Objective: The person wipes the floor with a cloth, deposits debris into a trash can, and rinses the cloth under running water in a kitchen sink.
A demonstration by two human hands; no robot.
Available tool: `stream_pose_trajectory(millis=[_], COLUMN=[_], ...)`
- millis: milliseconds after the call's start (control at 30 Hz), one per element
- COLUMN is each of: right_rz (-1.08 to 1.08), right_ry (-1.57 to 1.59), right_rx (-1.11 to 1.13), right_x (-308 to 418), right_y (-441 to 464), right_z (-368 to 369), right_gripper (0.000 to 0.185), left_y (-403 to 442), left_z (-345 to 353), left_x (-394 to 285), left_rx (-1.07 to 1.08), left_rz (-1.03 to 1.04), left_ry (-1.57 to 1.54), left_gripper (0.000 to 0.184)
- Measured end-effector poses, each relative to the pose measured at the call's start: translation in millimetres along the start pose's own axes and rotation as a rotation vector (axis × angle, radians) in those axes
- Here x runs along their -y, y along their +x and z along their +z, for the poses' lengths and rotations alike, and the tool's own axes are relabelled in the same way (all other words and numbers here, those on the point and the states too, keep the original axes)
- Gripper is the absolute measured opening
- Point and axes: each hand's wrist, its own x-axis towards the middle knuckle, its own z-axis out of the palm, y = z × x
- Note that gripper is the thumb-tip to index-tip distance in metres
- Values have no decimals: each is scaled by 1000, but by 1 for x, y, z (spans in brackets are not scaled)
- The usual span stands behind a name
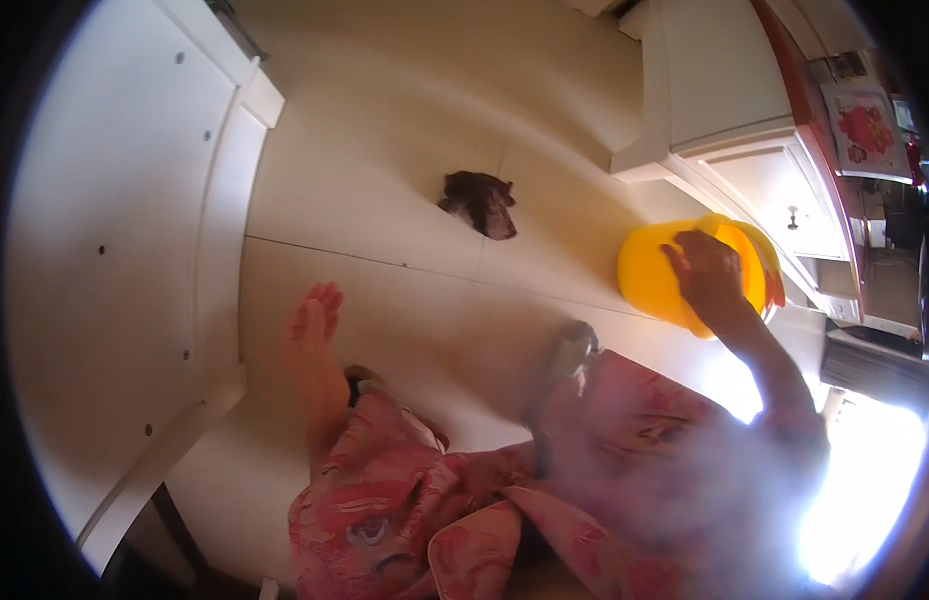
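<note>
My right hand is at the rim of a yellow bucket, with its fingers bent over the outer wall. The bucket's mouth faces up and to the right, and something reddish shows at its far edge. My left hand is raised over the floor on the left, fingers stretched out and holding nothing. A crumpled dark brown cloth lies on the tiles ahead, apart from both hands.
A white panelled cabinet borders the floor on the left. White kitchen units with a red-brown counter edge stand on the right, close to the bucket. Bright light glares at lower right.
</note>
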Motion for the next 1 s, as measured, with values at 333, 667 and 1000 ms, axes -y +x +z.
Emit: stream_pose_trajectory(millis=[333, 667, 1000], right_rz=[-209, -23, -181], right_ry=[379, 699, 299], right_rx=[325, 36, -110], right_x=[125, 84, 107], right_y=[119, 164, 146], right_z=[200, 241, 246], right_gripper=[60, 33, 51], left_y=[-5, -17, -11], left_z=[-7, 5, 9], left_x=[-2, -12, -8], left_rx=[35, 55, 42], left_rz=[-3, -35, -43], left_ry=[-35, -26, 4], left_gripper=[37, 36, 36])
